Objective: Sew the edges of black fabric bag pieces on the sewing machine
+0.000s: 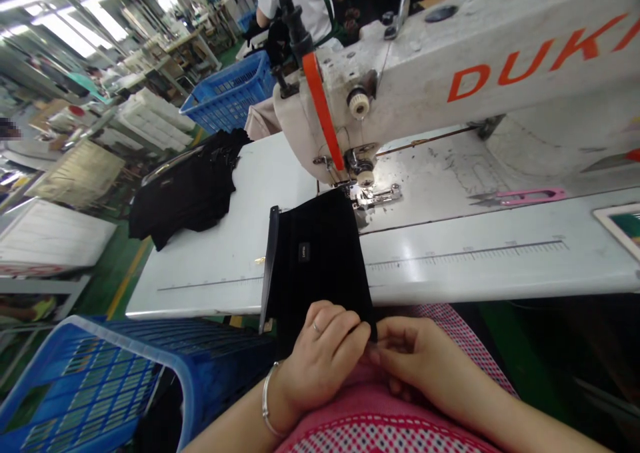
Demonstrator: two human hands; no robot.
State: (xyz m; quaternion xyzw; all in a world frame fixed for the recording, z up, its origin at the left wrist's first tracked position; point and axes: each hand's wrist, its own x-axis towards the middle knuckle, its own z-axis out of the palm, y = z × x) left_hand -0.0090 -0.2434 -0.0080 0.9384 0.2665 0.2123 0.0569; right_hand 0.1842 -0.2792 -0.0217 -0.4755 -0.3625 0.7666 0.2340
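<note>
Clock is from the pouch. Your table (pixel 500 273) runs 9 to 3, machine (pixel 425 73) on it at 1. Blue bin (pixel 215 356) at 8, black pile (pixel 187 190) at 10. Pouch (pixel 325 266) lies on the table, far edge just beside the needle area, near end over the table edge. Your left hand (pixel 327 356) at 6: fingers curled over its near end. Right hand (pixel 417 360) at 5: thumb and finger pinching its near corner. Pink snips (pixel 530 196) between 2 and 3.
</note>
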